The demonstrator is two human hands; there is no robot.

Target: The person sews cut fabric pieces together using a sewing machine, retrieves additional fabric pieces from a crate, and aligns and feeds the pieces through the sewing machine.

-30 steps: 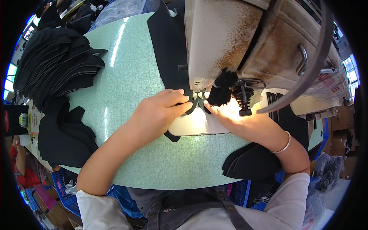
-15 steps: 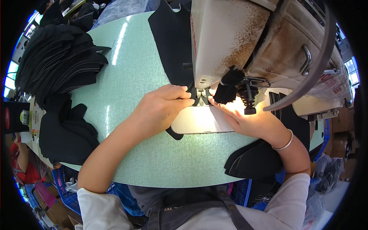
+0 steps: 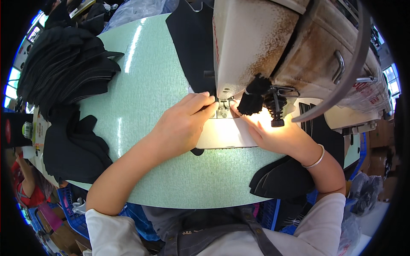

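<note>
My left hand (image 3: 181, 123) is closed in a pinch on a black fabric piece (image 3: 188, 51), just left of the sewing machine's (image 3: 256, 47) needle area. The piece runs away from me along the machine head's left side; a dark rounded end (image 3: 197, 151) shows below my left hand. My right hand (image 3: 277, 134) lies right of the metal presser foot (image 3: 224, 109), with fingers stretched toward it. A black fuzzy roll (image 3: 253, 100) and a tension spring (image 3: 275, 106) partly hide those fingers, and lamp glare washes over them. Bare pale machine plate (image 3: 228, 132) shows between the hands.
Black cut pieces lie in a tall stack (image 3: 68, 68) at far left, with another pile (image 3: 74, 149) nearer. More black pieces (image 3: 284, 177) rest under my right forearm. Blue baskets (image 3: 72, 213) stand below the pale green table's (image 3: 171, 183) edge. A person in red (image 3: 32, 187) is at left.
My left hand has shifted slightly, its fingertips nearer the machine head. The dark fabric in front of the presser foot no longer shows, and more metal is visible there. My right hand has barely moved.
</note>
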